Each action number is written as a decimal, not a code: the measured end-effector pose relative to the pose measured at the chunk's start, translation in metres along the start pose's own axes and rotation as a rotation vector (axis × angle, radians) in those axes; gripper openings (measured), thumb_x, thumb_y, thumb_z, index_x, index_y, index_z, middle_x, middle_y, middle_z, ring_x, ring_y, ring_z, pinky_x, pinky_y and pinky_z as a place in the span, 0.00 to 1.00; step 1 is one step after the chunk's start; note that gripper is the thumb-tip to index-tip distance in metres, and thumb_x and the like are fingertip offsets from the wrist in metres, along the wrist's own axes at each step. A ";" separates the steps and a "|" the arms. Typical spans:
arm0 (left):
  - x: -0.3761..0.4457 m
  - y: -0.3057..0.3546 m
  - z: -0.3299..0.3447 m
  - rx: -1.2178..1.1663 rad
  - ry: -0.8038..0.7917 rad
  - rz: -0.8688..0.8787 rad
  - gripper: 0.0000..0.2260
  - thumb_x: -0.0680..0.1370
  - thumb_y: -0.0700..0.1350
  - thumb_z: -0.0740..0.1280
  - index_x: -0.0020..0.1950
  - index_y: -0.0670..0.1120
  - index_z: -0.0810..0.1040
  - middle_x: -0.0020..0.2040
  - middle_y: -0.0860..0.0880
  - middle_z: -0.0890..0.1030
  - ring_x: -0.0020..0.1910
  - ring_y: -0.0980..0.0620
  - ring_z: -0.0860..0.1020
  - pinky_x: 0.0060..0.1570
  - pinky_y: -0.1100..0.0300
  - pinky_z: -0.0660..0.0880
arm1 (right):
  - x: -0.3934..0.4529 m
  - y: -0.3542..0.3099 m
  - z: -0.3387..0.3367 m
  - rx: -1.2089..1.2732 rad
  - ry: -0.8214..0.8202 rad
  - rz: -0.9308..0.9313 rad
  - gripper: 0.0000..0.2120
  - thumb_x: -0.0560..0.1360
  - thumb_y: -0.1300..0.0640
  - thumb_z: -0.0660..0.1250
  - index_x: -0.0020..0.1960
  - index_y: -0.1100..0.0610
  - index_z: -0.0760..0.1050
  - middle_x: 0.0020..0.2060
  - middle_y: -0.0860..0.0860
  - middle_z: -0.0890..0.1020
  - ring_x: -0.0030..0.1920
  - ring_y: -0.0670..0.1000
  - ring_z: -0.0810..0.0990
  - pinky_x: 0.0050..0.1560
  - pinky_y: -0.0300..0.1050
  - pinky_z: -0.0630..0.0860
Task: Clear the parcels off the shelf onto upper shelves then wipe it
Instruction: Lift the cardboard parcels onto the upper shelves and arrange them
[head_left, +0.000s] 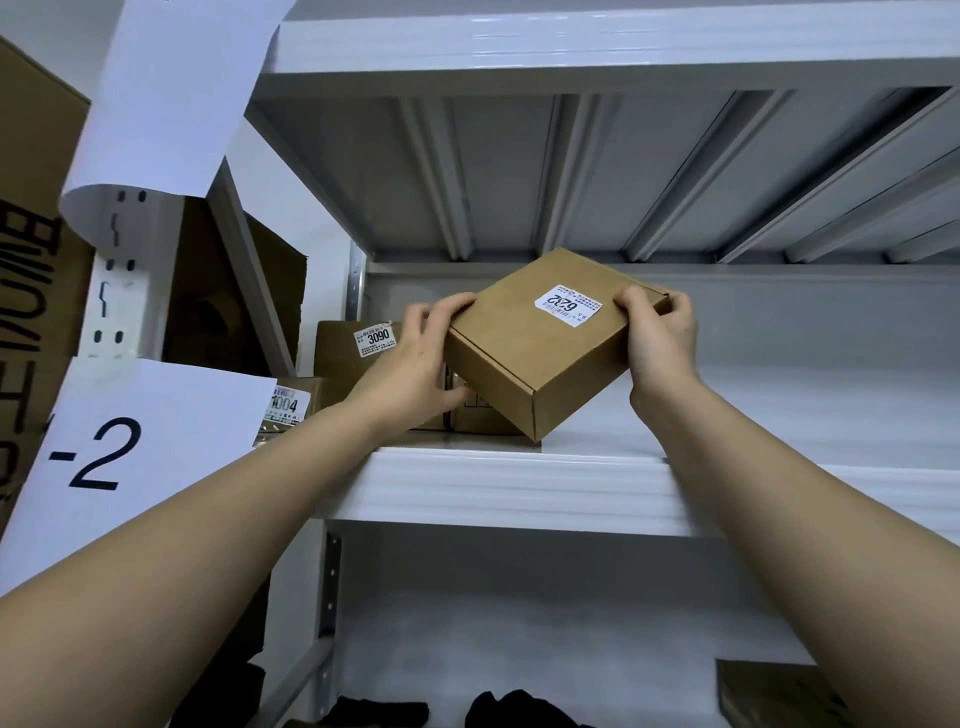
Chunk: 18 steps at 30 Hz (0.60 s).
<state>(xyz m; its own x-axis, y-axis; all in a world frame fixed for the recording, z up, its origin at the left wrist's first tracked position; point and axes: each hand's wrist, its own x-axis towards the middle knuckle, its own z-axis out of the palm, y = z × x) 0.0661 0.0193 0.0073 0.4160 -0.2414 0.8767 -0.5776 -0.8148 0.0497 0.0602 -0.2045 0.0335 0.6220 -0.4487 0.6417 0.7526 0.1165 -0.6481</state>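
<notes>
Left hand (415, 358) and right hand (658, 338) grip opposite sides of a brown cardboard parcel (540, 358), fingers curled over its top edges. The parcel is tilted, its lowest corner at the front lip of the white upper shelf (519, 488); its white label (569, 305) reads upside down. Behind the left hand, at the shelf's left end, lie further parcels: one labelled 3090 (343, 353) on top, one labelled 1004 (306, 400) below. A sheet marked "-2" (130, 452) hangs on the upright at left. On the shelf beneath, dark items (514, 709) and another box (769, 696) are partly visible
</notes>
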 end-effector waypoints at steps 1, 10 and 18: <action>0.000 0.002 -0.001 -0.163 -0.073 -0.113 0.40 0.74 0.44 0.72 0.76 0.56 0.50 0.67 0.48 0.65 0.55 0.48 0.77 0.57 0.51 0.76 | 0.001 0.000 0.000 -0.003 0.014 -0.004 0.12 0.74 0.55 0.64 0.55 0.52 0.65 0.44 0.46 0.72 0.41 0.44 0.71 0.37 0.39 0.67; 0.004 0.005 -0.012 -1.059 -0.449 -0.607 0.25 0.78 0.61 0.60 0.73 0.56 0.61 0.67 0.45 0.72 0.51 0.40 0.83 0.50 0.52 0.81 | 0.003 0.003 0.002 0.018 0.019 0.032 0.17 0.76 0.57 0.64 0.61 0.52 0.61 0.53 0.50 0.69 0.42 0.43 0.70 0.38 0.37 0.68; 0.005 -0.001 -0.017 -1.156 -0.130 -0.621 0.29 0.76 0.46 0.69 0.70 0.61 0.59 0.58 0.49 0.76 0.52 0.46 0.80 0.50 0.46 0.80 | -0.005 0.008 0.010 -0.080 -0.432 0.234 0.29 0.75 0.57 0.69 0.72 0.53 0.60 0.61 0.52 0.73 0.54 0.48 0.76 0.56 0.45 0.76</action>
<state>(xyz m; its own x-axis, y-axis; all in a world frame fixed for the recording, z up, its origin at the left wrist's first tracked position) 0.0562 0.0278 0.0197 0.8545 -0.0939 0.5109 -0.5032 0.0940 0.8590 0.0653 -0.1920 0.0291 0.8176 -0.0080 0.5757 0.5738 0.0938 -0.8136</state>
